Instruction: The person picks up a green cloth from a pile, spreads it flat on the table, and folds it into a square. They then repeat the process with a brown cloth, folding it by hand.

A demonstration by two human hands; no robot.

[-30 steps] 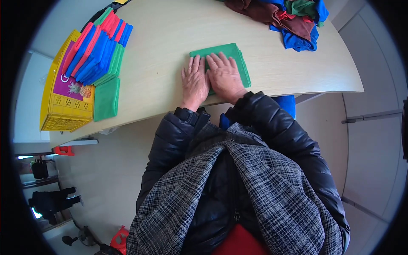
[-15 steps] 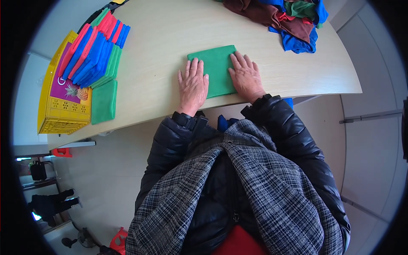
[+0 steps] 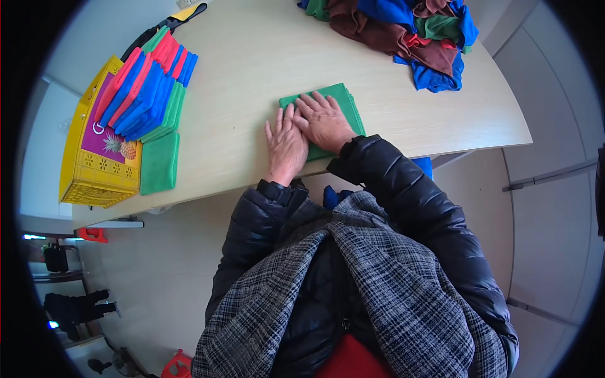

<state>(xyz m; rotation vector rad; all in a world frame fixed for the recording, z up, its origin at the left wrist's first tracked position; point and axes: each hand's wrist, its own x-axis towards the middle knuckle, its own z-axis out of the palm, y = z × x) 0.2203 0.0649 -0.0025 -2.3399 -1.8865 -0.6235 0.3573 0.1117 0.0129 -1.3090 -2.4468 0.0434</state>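
A folded green cloth [image 3: 343, 104] lies flat on the table [image 3: 265, 57], close to the table's near edge and a little right of its middle. Both hands press down on it with flat, open palms, gripping nothing. The right hand [image 3: 324, 121] covers the middle of the cloth, fingers spread and pointing toward the far edge. The left hand [image 3: 285, 143] lies just beside it, the two touching at the thumbs; its fingers rest on the cloth's left part while its heel sits on the bare table at the near edge. Both arms wear black padded sleeves [image 3: 403, 195] under a grey checked vest [image 3: 378, 296].

Toward the left end of the table stands a yellow plastic basket [image 3: 88, 176] with its side hanging past the table's left edge. A row of folded cloths [image 3: 148, 88] in blue, red and green leans across its top and onto the table, and one more folded green cloth [image 3: 159, 162] lies flat beside the basket near the near edge. At the far right corner sits a loose heap of cloths [image 3: 409, 31] in brown, blue, green and red, well apart from the hands.
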